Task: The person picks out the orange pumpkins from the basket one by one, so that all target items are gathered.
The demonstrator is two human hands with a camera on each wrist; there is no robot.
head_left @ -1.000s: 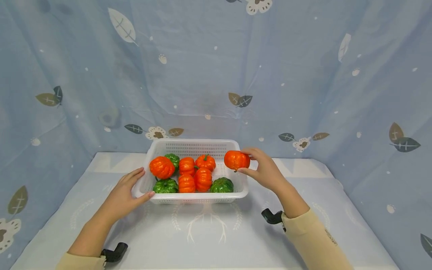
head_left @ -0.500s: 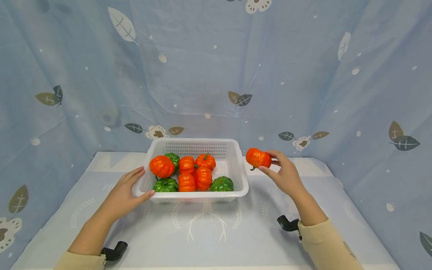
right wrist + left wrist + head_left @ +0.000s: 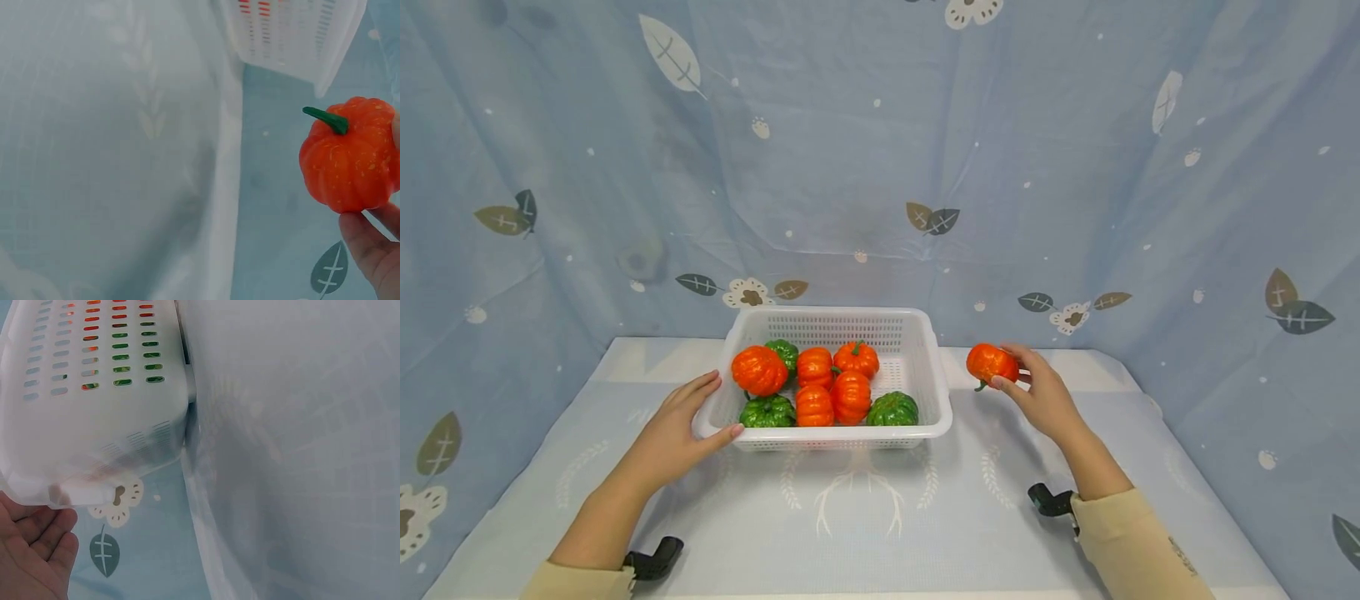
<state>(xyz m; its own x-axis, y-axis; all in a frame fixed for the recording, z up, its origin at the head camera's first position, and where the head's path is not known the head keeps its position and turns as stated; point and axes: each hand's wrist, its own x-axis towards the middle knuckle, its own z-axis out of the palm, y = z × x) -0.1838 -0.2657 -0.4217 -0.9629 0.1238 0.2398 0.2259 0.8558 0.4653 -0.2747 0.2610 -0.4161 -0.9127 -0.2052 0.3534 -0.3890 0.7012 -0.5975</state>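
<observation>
My right hand (image 3: 1045, 400) pinches a small orange pumpkin (image 3: 991, 363) with a green stem, to the right of the white plastic basket (image 3: 835, 433). In the right wrist view the stem of that pumpkin (image 3: 350, 156) points toward the basket, and fingertips (image 3: 359, 237) press its side. My left hand (image 3: 673, 437) rests at the basket's left end, thumb and fingers spread along the rim. From the left wrist, part of the left hand (image 3: 37, 550) shows against the basket's edge (image 3: 81, 494). Several orange pumpkins (image 3: 852, 398) and 3 green ones (image 3: 892, 410) lie inside the basket.
A pale patterned cloth (image 3: 865, 533) covers the table. Blue printed curtains (image 3: 850, 150) enclose the back and both sides. Each wrist carries a black camera mount, one on the left (image 3: 657, 558) and one on the right (image 3: 1049, 500).
My right hand has carried the orange pumpkin from above the basket's right end out to the right, then slightly lower. The left hand and basket stay put.
</observation>
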